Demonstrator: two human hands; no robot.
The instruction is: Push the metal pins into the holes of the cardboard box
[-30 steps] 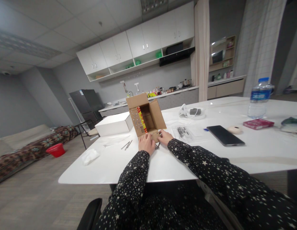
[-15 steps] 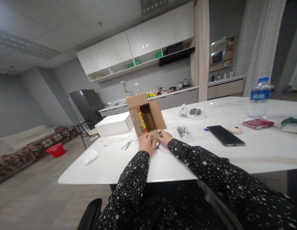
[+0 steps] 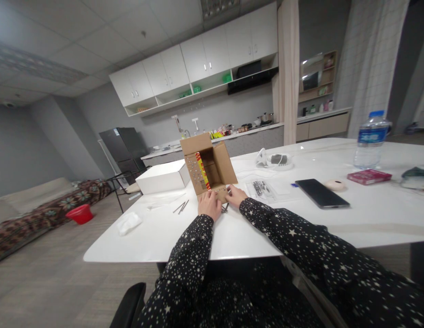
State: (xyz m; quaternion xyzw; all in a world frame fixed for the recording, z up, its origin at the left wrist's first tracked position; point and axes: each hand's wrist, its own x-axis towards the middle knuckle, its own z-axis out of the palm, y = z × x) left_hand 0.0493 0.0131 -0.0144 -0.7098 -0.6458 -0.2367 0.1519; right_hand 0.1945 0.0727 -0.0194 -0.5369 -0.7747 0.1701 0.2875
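- Cardboard box point(image 3: 209, 167): standing open on the white table point(image 3: 253, 228), flaps raised, its near flap lying flat toward the person; a red and yellow strip is showing inside its left wall.
- Left hand point(image 3: 209, 205): resting on the near flap, fingers curled down over it; whether it is gripping anything is not showing.
- Right hand point(image 3: 235, 196): lying on the right end of the same flap, fingers bent; its hold cannot be told.
- Thin metal rods point(image 3: 181, 207): lying on the table just left of the left hand.
- White box point(image 3: 163, 177): sitting beside the cardboard box, on its left.
- Clear bag of small parts point(image 3: 261, 188): lying right of the right hand.
- Black phone point(image 3: 319, 192): lying flat farther right.
- Water bottle point(image 3: 371, 139): standing well apart, at the far right.
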